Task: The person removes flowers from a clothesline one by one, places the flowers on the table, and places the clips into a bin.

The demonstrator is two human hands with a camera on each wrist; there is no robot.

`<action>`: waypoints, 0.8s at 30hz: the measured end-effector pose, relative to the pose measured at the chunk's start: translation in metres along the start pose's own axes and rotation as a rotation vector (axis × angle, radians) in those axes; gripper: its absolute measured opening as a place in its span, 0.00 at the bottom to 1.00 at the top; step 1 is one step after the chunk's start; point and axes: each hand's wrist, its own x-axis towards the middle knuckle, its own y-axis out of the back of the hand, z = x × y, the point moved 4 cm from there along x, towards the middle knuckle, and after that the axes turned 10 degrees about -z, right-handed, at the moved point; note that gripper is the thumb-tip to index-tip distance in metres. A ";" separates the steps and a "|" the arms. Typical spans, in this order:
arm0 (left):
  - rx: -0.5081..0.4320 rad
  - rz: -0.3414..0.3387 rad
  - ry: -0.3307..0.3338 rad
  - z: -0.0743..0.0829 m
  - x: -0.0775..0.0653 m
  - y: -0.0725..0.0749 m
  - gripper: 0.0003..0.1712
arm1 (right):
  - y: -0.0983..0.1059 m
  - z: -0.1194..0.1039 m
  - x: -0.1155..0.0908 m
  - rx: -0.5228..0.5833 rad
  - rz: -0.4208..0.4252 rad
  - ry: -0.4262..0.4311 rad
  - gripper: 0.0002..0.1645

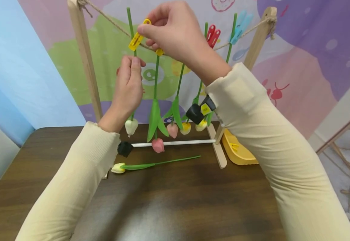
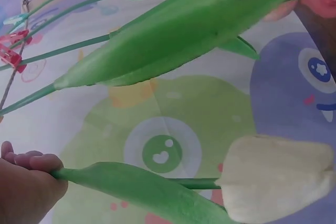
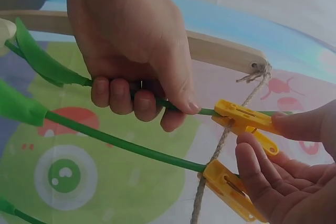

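Note:
My left hand grips the green stem of a white artificial tulip, which hangs bloom down. In the left wrist view the white bloom shows large. My right hand pinches a yellow clothespin above the left hand. In the right wrist view its jaws lie across the stem at the twine, with the right thumb on one handle. A second yellow clothespin holds a neighbouring pink tulip on the twine, close to the right fingers.
Wooden posts carry the twine. Further tulips hang rightward, near red clothespins and light blue clothespins. A white rod joins the stand's base. A yellow-white tulip lies on the table; a yellow tray stands right.

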 end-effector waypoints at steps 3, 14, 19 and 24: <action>0.023 0.008 0.007 -0.001 0.000 0.001 0.14 | -0.001 0.000 -0.002 -0.027 0.007 0.028 0.15; 0.096 0.049 0.027 0.000 -0.004 0.001 0.14 | -0.002 0.002 -0.007 -0.029 0.066 0.103 0.10; 0.135 0.038 0.041 0.002 -0.003 0.001 0.14 | 0.003 0.004 -0.008 0.012 0.129 0.166 0.11; 0.167 0.018 0.043 0.003 -0.003 0.002 0.15 | 0.007 0.003 -0.008 0.101 0.191 0.237 0.09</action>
